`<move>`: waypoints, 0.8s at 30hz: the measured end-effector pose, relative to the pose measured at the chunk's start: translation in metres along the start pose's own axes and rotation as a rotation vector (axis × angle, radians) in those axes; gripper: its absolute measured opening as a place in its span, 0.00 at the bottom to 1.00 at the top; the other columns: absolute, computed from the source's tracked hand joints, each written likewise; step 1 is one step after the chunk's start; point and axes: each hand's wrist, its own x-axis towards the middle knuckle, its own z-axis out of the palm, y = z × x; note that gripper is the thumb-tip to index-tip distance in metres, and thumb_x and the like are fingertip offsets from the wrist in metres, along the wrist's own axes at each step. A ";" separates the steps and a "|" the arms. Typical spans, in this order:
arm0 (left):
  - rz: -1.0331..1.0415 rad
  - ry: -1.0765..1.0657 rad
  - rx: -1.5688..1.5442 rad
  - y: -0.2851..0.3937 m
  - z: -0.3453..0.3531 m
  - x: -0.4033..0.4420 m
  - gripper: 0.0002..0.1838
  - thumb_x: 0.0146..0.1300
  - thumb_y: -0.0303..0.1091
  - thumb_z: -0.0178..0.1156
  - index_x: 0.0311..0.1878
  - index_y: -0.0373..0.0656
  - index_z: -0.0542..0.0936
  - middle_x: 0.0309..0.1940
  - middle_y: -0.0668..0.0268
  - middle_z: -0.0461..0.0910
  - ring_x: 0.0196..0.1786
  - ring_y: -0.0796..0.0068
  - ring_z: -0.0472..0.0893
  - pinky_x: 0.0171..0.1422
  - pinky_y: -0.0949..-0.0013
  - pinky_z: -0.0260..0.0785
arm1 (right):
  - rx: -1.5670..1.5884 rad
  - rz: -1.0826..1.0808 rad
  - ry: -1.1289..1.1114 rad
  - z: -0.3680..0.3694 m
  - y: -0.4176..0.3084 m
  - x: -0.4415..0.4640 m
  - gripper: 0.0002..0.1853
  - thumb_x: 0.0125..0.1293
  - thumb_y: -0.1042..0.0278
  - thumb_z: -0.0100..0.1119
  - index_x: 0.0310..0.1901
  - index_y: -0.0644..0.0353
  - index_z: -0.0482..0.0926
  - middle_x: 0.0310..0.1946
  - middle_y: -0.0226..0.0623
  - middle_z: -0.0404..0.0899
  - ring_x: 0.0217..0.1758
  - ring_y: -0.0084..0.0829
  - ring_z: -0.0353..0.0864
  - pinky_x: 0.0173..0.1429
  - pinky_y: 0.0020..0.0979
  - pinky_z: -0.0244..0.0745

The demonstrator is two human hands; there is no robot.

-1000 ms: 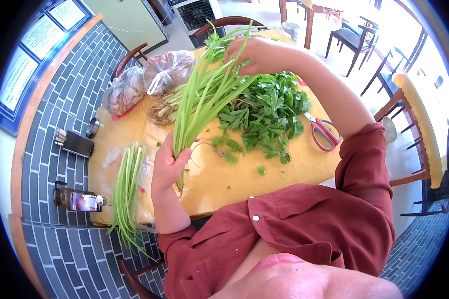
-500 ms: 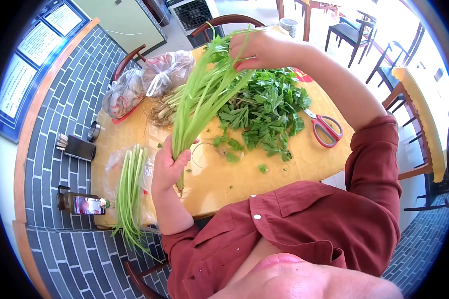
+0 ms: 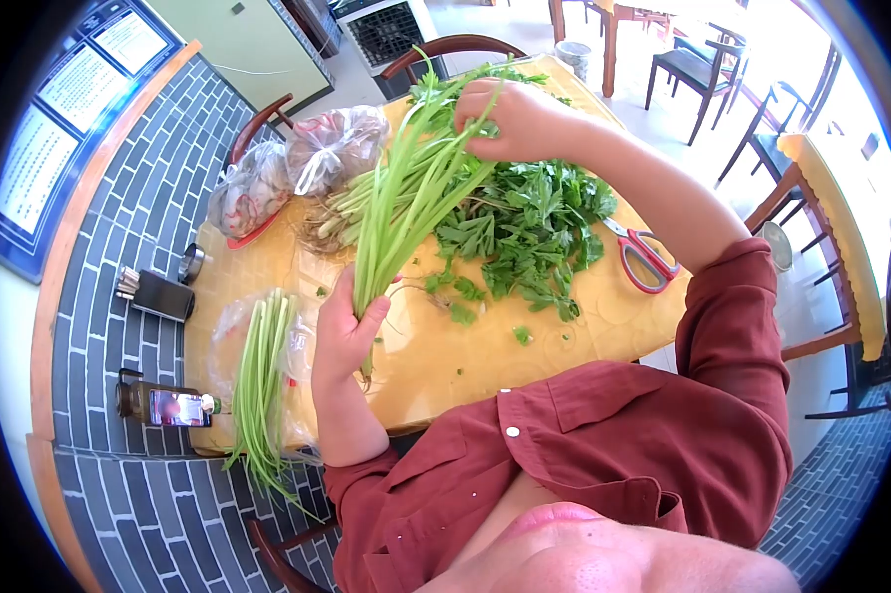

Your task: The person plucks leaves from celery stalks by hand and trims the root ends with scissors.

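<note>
My left hand (image 3: 344, 321) is wrapped round the lower stems of a bunch of green stalks (image 3: 391, 222), held at a slant above the table. At the bunch's upper end, my right hand (image 3: 490, 119) has its fingers curled against the stalks; what is between the fingertips is hidden. Behind the bunch lie more stalks with roots (image 3: 351, 206). A pile of leafy greens (image 3: 529, 232) lies to the right. Red-handled scissors (image 3: 646, 259) rest beside that pile. Another bunch of trimmed stalks (image 3: 260, 381) lies on a clear plastic bag at the left.
Two filled plastic bags (image 3: 335, 148) stand at the table's back left, one on a red tray. Along the tiled wall are a black holder (image 3: 162, 295), a small jar (image 3: 191, 262) and a propped phone (image 3: 178, 408). Chairs (image 3: 697, 74) surround other tables.
My right hand rose slightly, then came down with the tops of the stalks. My left hand has shifted a little to the right with the bunch.
</note>
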 end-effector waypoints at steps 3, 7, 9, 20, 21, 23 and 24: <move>-0.006 -0.009 0.031 0.002 0.000 0.000 0.21 0.63 0.35 0.57 0.58 0.38 0.71 0.46 0.61 0.82 0.47 0.70 0.79 0.53 0.69 0.69 | 0.074 0.061 -0.036 0.000 -0.001 0.002 0.11 0.55 0.64 0.61 0.38 0.58 0.77 0.36 0.37 0.77 0.43 0.38 0.78 0.48 0.36 0.73; -0.001 -0.009 0.047 0.003 0.001 0.000 0.22 0.63 0.34 0.57 0.60 0.38 0.70 0.46 0.61 0.82 0.48 0.69 0.80 0.53 0.69 0.69 | 0.195 0.243 -0.070 0.005 -0.007 0.002 0.11 0.53 0.68 0.61 0.39 0.59 0.77 0.36 0.35 0.79 0.44 0.37 0.79 0.48 0.35 0.74; 0.004 -0.007 0.046 0.001 0.002 0.000 0.23 0.63 0.34 0.57 0.60 0.38 0.70 0.46 0.61 0.82 0.48 0.69 0.80 0.53 0.69 0.69 | 0.172 0.311 -0.074 0.009 -0.009 0.003 0.11 0.53 0.70 0.61 0.39 0.59 0.77 0.36 0.35 0.80 0.44 0.36 0.79 0.47 0.35 0.74; -0.025 -0.010 0.046 0.002 0.003 0.001 0.20 0.63 0.35 0.56 0.57 0.38 0.72 0.44 0.62 0.83 0.42 0.71 0.79 0.49 0.71 0.69 | 0.076 0.133 0.159 0.019 -0.007 0.001 0.09 0.51 0.76 0.57 0.36 0.58 0.77 0.32 0.34 0.78 0.41 0.36 0.78 0.45 0.35 0.75; -0.015 -0.006 0.051 0.003 0.003 0.001 0.20 0.63 0.35 0.56 0.57 0.38 0.72 0.44 0.62 0.83 0.42 0.72 0.79 0.49 0.71 0.69 | 0.059 0.100 0.197 0.021 -0.005 0.001 0.08 0.51 0.76 0.57 0.35 0.58 0.77 0.31 0.34 0.78 0.40 0.36 0.78 0.45 0.35 0.75; 0.005 0.000 0.062 0.002 0.005 0.002 0.20 0.63 0.35 0.56 0.57 0.38 0.72 0.44 0.62 0.83 0.41 0.72 0.79 0.49 0.71 0.69 | -0.033 0.101 0.235 0.021 -0.002 0.003 0.07 0.51 0.76 0.57 0.34 0.58 0.78 0.29 0.35 0.77 0.40 0.38 0.78 0.44 0.35 0.75; 0.019 -0.001 0.064 0.002 0.005 0.002 0.20 0.63 0.35 0.56 0.57 0.38 0.72 0.44 0.62 0.83 0.39 0.74 0.78 0.47 0.71 0.70 | -0.108 0.135 0.234 0.018 0.000 0.006 0.07 0.52 0.76 0.57 0.34 0.57 0.78 0.28 0.35 0.77 0.39 0.38 0.78 0.44 0.35 0.75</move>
